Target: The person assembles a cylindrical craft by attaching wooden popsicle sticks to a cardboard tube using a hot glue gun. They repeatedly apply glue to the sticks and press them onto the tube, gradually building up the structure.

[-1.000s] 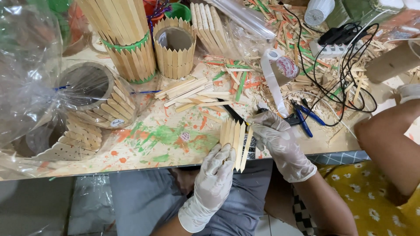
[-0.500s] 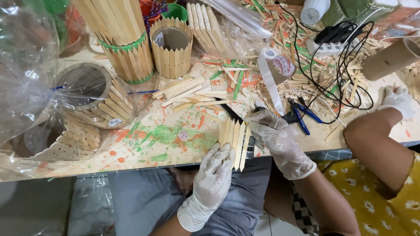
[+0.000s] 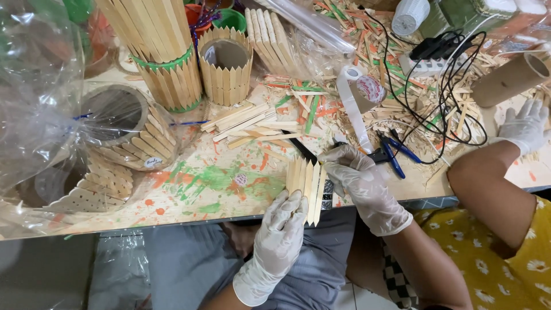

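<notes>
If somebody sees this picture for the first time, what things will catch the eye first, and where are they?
At the table's near edge, the left hand and the right hand, both in white gloves, hold a small panel of pointed wooden sticks. At the far left stand round stick holders, one banded in green. On the right, another person's gloved hand rests among wood scraps and black cables.

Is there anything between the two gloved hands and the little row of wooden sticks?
No. The left hand holds the row of wooden sticks from below, and the right hand touches its right edge. Only the white gloves lie between skin and wood.
</notes>
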